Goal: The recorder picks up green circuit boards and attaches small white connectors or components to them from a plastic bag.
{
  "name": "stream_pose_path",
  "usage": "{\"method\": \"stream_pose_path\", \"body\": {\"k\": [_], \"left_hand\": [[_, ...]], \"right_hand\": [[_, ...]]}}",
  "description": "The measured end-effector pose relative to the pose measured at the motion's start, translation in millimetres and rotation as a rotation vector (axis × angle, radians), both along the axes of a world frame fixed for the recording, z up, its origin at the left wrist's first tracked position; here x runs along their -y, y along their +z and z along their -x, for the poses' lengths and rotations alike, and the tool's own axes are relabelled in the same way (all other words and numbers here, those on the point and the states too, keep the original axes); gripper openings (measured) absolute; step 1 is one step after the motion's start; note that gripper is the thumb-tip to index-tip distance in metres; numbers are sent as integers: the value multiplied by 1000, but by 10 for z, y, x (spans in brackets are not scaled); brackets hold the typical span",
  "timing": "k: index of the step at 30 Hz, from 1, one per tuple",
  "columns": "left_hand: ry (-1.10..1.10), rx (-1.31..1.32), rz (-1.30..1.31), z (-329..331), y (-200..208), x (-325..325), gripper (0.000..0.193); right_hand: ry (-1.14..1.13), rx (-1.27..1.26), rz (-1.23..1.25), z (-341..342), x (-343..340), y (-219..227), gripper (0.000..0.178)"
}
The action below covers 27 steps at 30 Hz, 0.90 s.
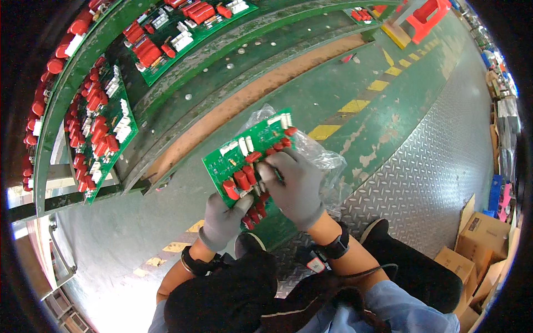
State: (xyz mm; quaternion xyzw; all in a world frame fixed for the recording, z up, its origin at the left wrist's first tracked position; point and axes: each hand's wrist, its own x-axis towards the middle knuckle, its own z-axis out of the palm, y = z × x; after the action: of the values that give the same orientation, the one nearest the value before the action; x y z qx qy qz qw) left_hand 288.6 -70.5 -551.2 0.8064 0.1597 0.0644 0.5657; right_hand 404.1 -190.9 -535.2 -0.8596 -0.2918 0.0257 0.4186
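1 held PCB (225, 161), 1 gloved L hand (222, 219), 1 gloved R hand (297, 188), min. 3 rack PCBs (197, 34), 2 wristbands (336, 247), 2 shoes (375, 228), 2 black trouser legs (416, 272) & min. 2 cardboard boxes (483, 236) can be counted.

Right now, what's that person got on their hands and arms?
Grey gloves cover the left hand and the right hand. Each wrist has a black band, the right one chunky like a watch. Higher up are light blue sleeves.

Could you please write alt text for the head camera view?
A person's gray-gloved left hand holds a green circuit board by its near edge, while the gray-gloved right hand is at its red components. Similar boards sit on a green rack, upper left.
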Motion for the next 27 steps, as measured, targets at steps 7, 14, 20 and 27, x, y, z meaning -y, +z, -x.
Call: {"method": "stream_pose_path", "body": {"k": [7,14,20,27], "left_hand": [[163,-96,779,36,-89,-150,37],[246,-86,1004,77,-112,-193,48],[251,-31,976,84,-118,-238,50],[275,-42,957,84,-143,-268,49]], "right_hand": [[-158,-1354,-1178,-269,603,-129,27],[-255,-1437,-1158,-381,787,-264,41],[-114,-1349,-1071,-368,722,-147,36],[-111,-1359,-1004,-403,671,-219,31]]}}
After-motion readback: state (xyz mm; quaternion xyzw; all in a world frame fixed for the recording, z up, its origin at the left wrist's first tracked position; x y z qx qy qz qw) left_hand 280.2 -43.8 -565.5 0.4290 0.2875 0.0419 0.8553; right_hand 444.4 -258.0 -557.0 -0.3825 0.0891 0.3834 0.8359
